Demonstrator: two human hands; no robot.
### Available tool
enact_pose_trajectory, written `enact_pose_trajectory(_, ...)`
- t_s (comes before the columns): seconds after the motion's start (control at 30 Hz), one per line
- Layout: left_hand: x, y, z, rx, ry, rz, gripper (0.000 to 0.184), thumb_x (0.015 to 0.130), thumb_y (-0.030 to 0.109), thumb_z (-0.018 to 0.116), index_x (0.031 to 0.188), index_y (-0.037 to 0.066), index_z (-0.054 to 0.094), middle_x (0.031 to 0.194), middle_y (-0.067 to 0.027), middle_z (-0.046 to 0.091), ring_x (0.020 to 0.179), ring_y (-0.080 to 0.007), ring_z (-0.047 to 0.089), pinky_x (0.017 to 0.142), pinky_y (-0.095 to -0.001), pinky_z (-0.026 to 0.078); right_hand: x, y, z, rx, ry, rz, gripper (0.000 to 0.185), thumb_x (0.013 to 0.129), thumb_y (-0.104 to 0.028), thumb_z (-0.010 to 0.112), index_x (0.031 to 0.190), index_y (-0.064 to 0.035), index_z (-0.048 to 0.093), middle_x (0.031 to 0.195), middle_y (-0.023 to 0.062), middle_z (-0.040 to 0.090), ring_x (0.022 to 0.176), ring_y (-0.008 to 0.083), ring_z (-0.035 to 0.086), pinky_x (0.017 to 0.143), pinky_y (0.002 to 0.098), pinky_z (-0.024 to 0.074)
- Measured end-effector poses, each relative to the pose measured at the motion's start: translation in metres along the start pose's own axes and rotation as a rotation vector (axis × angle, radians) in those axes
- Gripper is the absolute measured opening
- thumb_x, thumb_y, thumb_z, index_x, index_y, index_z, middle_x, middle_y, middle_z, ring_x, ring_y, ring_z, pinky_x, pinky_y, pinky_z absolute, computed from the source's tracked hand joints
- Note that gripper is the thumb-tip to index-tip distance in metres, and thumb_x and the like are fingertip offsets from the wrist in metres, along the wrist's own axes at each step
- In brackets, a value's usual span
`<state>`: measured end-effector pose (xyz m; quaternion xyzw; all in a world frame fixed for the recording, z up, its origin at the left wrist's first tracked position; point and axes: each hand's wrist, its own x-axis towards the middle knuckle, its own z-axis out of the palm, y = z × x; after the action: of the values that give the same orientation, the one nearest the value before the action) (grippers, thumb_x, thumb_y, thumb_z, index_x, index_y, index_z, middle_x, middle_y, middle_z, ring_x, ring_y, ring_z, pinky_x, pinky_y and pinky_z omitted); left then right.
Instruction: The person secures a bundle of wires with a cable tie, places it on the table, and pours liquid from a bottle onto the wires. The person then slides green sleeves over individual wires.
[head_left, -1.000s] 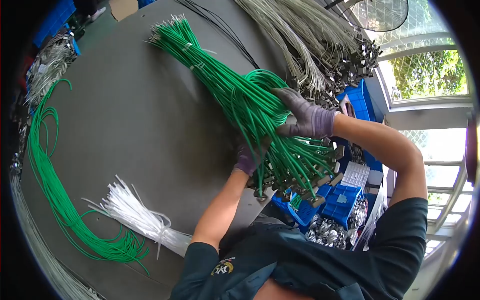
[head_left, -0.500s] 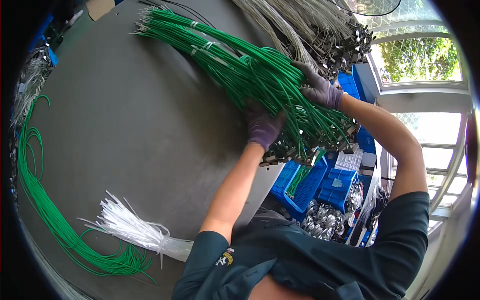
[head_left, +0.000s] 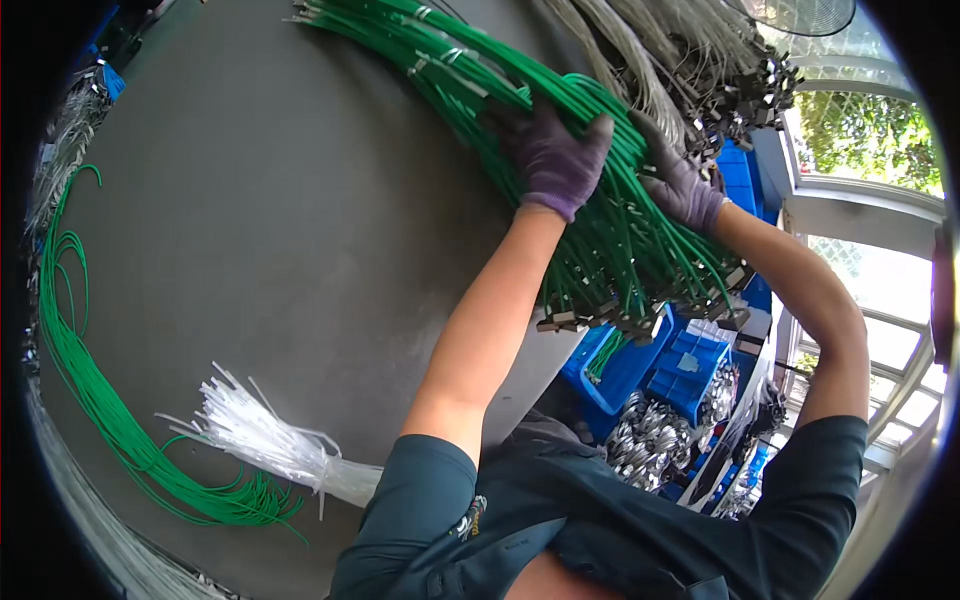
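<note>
A thick bundle of green cables (head_left: 625, 235) lies slanting across the grey table's far right part, with metal connectors at its near end and white ties farther up. My left hand (head_left: 560, 155), in a purple-grey glove, is on the bundle's left side, its fingers partly wrapped round cables. My right hand (head_left: 682, 185), gloved alike, grips the bundle's right side, thumb and fingers partly hidden by the cables. The connector ends reach over the table's edge.
Loose green cables (head_left: 95, 400) curve along the left of the table (head_left: 250, 250). A tied white bundle (head_left: 265, 440) lies near my left arm. Clear cables with connectors (head_left: 640, 60) lie at the back right. Blue bins (head_left: 690, 370) and silvery coils (head_left: 645, 440) stand beyond the table's right edge.
The green bundle and both hands have moved up and to the right in view. My left hand has come from below the bundle onto its upper part.
</note>
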<state>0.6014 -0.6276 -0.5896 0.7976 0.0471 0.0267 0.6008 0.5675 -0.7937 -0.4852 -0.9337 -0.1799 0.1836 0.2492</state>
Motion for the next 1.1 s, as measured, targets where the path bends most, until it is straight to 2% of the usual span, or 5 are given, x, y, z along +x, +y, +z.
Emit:
enact_pose_trajectory(0.47,0.003,-0.01,0.009,0.011,-0.055,0.013,0.099,0.069,0.07,0.054,0.136,0.003,0.025,0.142,-0.0357,-0.004,0.131,-0.0527,-0.006,0.103,-0.0606,0.011,0.003,0.024,0.014,-0.007,0.114,-0.075,0.092,0.081,-0.058,0.052,0.139,0.003,0.014,0.139,0.0257,0.024,0.131,0.0349,0.024,0.106,0.0394,0.0233)
enact_pose_trajectory(0.67,0.007,-0.014,-0.046,-0.492,-0.03,0.067,0.088,0.071,0.058,0.064,0.128,-0.002,0.033,0.128,-0.031,0.033,0.12,-0.0429,0.032,0.103,-0.0498,0.024,0.002,0.023,0.007,-0.183,0.096,-0.128,0.09,0.084,-0.057,0.048,0.14,0.0023,0.012,0.14,0.0225,0.024,0.132,0.029,0.023,0.107,0.0369,0.0227)
enact_pose_trajectory(0.73,0.014,-0.008,-0.051,-0.118,0.298,0.477,0.079,0.075,0.054,0.063,0.125,-0.001,0.038,0.13,-0.0283,0.034,0.12,-0.0412,0.034,0.101,-0.0505,0.026,0.002,0.018,0.008,-0.159,0.084,-0.119,0.088,0.085,-0.056,0.049,0.14,0.0027,0.012,0.14,0.0221,0.025,0.132,0.0288,0.023,0.107,0.0369,0.0226)
enact_pose_trajectory(0.83,0.025,0.017,-0.033,0.146,0.145,0.774,0.054,0.082,0.052,0.051,0.117,0.012,0.054,0.133,-0.0119,0.041,0.126,-0.0335,0.032,0.101,-0.0573,0.02,0.0,0.018,0.009,-0.098,0.073,-0.075,0.087,0.085,-0.054,0.049,0.14,0.0032,0.013,0.141,0.0219,0.025,0.133,0.0285,0.022,0.108,0.0362,0.02)
enact_pose_trajectory(1.1,0.026,0.0,-0.005,0.35,-0.083,0.595,0.039,0.083,0.046,0.049,0.107,0.019,0.062,0.132,-0.0074,0.046,0.132,-0.0271,0.024,0.107,-0.0525,0.003,0.011,0.045,0.016,-0.037,0.024,-0.072,0.092,0.082,-0.059,0.047,0.139,0.0038,0.012,0.14,0.0262,0.022,0.133,0.036,0.02,0.108,0.0398,0.0189)
